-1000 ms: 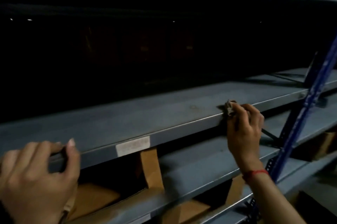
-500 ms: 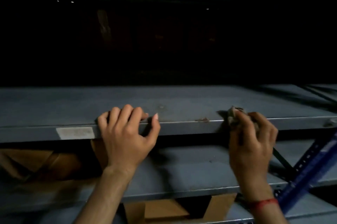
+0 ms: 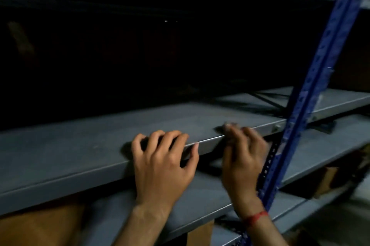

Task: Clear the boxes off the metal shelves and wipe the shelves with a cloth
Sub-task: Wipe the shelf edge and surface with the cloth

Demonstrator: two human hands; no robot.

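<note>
The left hand is at about six o'clock in the view. Its fingers bend over the front edge of the flat grey metal shelf and its thumb presses on the front lip, so it grips the shelf. I think this is to steady the person while the other hand cleans.

The right hand is at three o'clock from the left one, just beside it, and it looks blurry. Its fingers curl round a small pale crumpled cloth. The cloth pokes out at the hand's twelve o'clock, right on the shelf's front edge, and the hand seems to be rubbing there. A thin red thread band goes round that wrist.

The shelf top is smooth, dull and hard, with a thin shiny line along its edge. I see no boxes on it, but the back is too dark to tell. So wiping looks like the job now.

A tall blue metal post with little holes stands close by, at three o'clock from the right hand. The cloth may bump into it.

Brown cardboard boxes sit below, at seven o'clock, by a lower grey shelf. They look light and are not cleared yet.
</note>
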